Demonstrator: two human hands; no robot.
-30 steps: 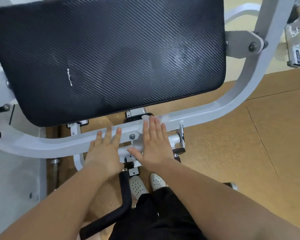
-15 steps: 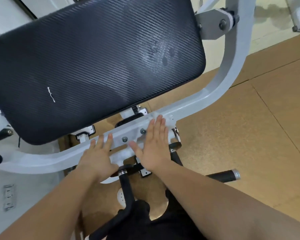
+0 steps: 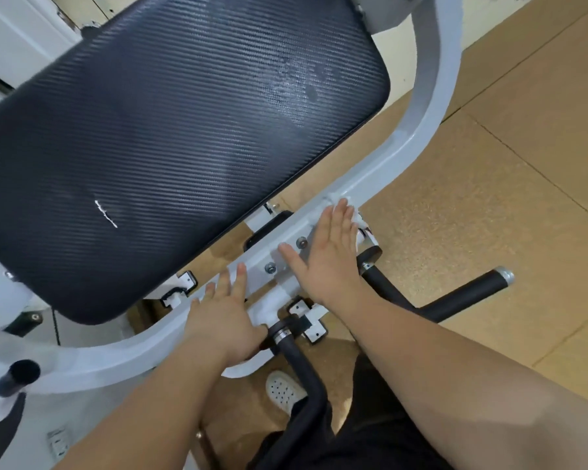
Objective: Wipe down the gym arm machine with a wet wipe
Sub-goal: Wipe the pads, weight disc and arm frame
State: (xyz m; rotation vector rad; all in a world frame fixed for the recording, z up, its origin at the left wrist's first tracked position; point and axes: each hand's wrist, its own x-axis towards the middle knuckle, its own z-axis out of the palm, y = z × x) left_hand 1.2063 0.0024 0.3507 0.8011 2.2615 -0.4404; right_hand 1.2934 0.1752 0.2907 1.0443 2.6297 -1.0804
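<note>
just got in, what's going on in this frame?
A person is wiping a gym arm machine. The right hand lies flat on the white frame bar below the black pad, pressing a white wet wipe that peeks out past its fingertips. The left hand rests flat on the same bar, further left. The pad shows smeary patches near its upper right.

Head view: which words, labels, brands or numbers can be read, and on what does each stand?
None can be read.
Sticker on the machine, beside the right hand: dark and red marks, too blurred to read.
White mark on the black pad: looks like a tear, not letters.
</note>
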